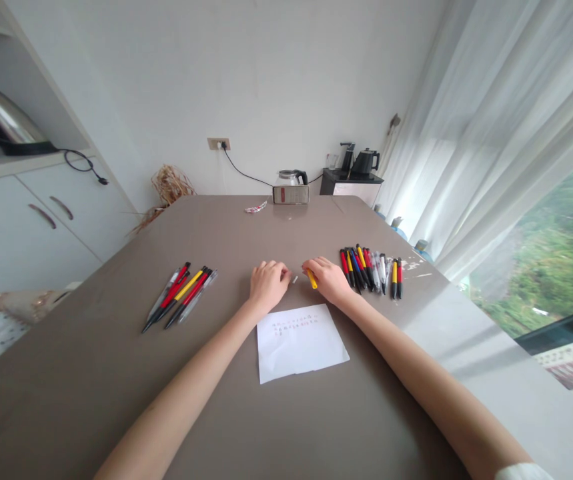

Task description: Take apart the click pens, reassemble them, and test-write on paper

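My right hand [327, 278] rests on the brown table [116, 373] with its fingers curled round a yellow pen [311, 279]. My left hand [267, 283] lies a little to the left, fingers curled in a pinch; what they hold is too small to name. A tiny grey piece [295, 279] lies between the hands. Just in front of them sits a white sheet of paper [300, 341] with a few lines of coloured writing. A row of several pens [372, 270] lies right of my right hand. Another group of several pens [181, 293] lies to the left.
A small metal box [291, 194] and a wrapper [256, 207] stand at the table's far edge. Behind are a glass kettle [292, 177], a black kettle [366, 162] on a side stand, a wall socket [219, 143], white cabinets [26, 220] at left and curtains [491, 147] at right.
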### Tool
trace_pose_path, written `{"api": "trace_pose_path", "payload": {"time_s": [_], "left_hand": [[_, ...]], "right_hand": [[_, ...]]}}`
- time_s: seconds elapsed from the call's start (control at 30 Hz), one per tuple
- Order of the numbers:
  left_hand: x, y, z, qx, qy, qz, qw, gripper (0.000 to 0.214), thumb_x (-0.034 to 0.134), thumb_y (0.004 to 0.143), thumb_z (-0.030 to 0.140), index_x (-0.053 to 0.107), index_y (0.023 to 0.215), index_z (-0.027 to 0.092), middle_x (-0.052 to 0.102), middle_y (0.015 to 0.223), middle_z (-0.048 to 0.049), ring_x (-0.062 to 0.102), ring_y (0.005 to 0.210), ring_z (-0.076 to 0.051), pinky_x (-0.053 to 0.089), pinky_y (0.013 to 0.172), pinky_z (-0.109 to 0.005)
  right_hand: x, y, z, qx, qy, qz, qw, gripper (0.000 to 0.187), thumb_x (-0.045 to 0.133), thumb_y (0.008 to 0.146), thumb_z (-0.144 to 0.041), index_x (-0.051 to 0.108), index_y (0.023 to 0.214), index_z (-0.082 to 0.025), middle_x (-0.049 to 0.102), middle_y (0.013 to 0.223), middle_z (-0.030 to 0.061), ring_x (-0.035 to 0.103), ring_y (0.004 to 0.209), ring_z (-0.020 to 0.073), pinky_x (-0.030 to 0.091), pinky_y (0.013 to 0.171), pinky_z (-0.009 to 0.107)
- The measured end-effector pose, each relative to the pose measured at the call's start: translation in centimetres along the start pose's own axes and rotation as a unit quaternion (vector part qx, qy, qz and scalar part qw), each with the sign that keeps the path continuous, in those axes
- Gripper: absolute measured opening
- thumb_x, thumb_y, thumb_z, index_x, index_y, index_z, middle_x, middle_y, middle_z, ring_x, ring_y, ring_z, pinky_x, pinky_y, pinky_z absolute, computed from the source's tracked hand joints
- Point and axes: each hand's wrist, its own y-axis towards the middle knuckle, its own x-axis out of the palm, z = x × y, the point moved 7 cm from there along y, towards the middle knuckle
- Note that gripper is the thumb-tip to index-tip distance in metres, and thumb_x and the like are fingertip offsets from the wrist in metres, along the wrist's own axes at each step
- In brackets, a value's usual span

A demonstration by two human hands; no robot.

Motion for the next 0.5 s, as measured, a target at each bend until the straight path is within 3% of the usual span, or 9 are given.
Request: {"api": "trace_pose_path", "payload": {"time_s": [0.2,0.37,0.5], "left_hand": [[-0.4,0.0,0.1,0.004,-0.012,0.015,1.0,0.022,0.04,0.08,0.034,0.058,0.079,0.021,0.06,0.086,-0.0045,0.049,0.084,-0.019,0.033,0.071,-0.03],[-0.2,-0.1,0.1,0.01,-0.015,0.016,1.0,0.02,0.041,0.079,0.033,0.057,0.079,0.021,0.06,0.085,-0.0043,0.049,0.084,-0.019,0.033,0.071,-0.031],[-0.5,0.0,-0.1,0.007,-0.018,0.017,1.0,0.021,0.04,0.079,0.033,0.058,0.079,0.021,0.06,0.085,-0.0042,0.05,0.084,-0.019,0.034,0.072,-0.03]], "right_hand": [[0.7,-0.6,-0.8,-0.104,-0.034,-0.08,0.991,0.025,0.044,0.078,-0.011,0.057,0.098,-0.019,0.056,0.108,0.0075,0.049,0.099,0.0166,0.04,0.078,0.025],[1.4,-0.7,-1.0,-0.123,-0.057,-0.098,0.986,0.026,0.042,0.081,-0.014,0.059,0.099,-0.021,0.055,0.112,0.0059,0.049,0.099,0.0174,0.041,0.077,0.027],[1.1,-0.5,-0.2,-0.088,-0.068,-0.077,0.991,0.032,0.041,0.08,-0.012,0.058,0.103,-0.025,0.054,0.114,0.0028,0.049,0.098,0.0176,0.041,0.076,0.026]]}}
